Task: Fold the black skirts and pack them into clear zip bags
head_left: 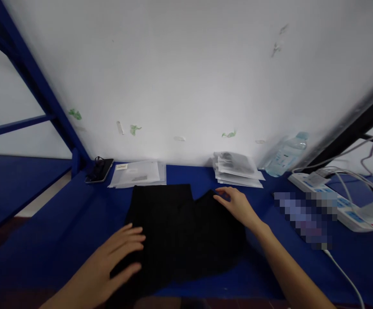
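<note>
Head view: a black cloth (pixel 170 231) lies across the middle of the surface (pixel 61 244), its straight far edge toward the wall and its near left part reaching the front edge. The left hand (pixel 122 257) is open, fingers spread and thumb apart, at the cloth's left side; it has hold of nothing that I can see. The right hand (pixel 234 205) curves over the cloth's far right corner, thumb and forefinger slightly parted; whether they pinch the fabric, I cannot tell from here. Along the rear edge lie a flat pile of clear packets (pixel 138 175) left of centre and a second stack of packets (pixel 236 169) right of centre. A dark device (pixel 101 171) occupies the rear left corner; a bottle (pixel 287 156) and a power strip (pixel 331 199) stand toward the rear right. The step in hand appears to be spreading and straightening the cloth. The next move, in my judgement, calls for the right-hand corner to be drawn level with the straight far edge, the left side being steadied.
</note>
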A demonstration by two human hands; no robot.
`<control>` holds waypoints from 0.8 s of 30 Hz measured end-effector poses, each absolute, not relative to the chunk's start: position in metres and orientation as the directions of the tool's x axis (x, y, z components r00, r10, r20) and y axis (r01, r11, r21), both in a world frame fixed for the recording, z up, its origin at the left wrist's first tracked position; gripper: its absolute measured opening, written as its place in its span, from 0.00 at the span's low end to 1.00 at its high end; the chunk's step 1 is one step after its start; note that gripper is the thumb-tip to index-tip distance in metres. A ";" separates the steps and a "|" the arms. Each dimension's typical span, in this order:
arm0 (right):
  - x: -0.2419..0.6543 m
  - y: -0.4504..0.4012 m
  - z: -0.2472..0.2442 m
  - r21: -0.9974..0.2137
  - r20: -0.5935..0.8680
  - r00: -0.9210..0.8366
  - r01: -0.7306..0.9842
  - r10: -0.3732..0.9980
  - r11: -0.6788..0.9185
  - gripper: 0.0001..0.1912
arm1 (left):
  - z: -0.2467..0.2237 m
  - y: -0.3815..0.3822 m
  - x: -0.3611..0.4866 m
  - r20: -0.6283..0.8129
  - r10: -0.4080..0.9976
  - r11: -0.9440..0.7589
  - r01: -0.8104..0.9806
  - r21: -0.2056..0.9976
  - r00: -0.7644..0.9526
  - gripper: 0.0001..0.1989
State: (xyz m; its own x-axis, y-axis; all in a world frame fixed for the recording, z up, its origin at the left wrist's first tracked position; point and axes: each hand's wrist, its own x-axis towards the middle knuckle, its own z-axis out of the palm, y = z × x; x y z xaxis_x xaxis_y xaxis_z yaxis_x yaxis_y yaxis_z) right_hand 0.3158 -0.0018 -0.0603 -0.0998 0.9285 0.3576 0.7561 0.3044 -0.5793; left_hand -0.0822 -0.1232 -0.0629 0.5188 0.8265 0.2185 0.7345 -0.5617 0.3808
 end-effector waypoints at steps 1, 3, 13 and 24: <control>0.317 0.002 -0.063 -0.585 0.354 -0.104 0.750 0.929 0.308 0.10 | -0.062 -0.131 -0.081 0.138 0.826 -0.553 0.738 0.386 0.546 0.20; 0.317 0.004 -0.065 -0.599 0.366 -0.109 0.732 0.924 0.323 0.09 | -0.063 -0.145 -0.079 -0.009 0.820 -0.522 0.756 0.395 0.572 0.27; 0.317 -0.063 -0.040 -0.747 0.261 -0.324 0.530 0.909 0.403 0.06 | -0.065 -0.152 -0.104 -0.003 0.847 -0.472 0.755 0.456 0.531 0.13; 0.328 -0.139 -0.054 -0.580 0.229 -0.315 0.716 0.921 0.389 0.10 | -0.068 -0.156 -0.121 0.051 0.847 -0.487 0.732 0.476 0.530 0.17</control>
State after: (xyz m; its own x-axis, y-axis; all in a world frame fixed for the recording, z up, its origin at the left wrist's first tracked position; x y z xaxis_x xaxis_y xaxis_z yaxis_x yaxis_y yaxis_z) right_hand 0.3283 -0.1388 -0.0539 -0.3152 0.9209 0.2293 0.7155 0.3894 -0.5800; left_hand -0.1210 -0.1556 -0.0675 0.5296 0.8467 0.0510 0.7322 -0.4867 0.4764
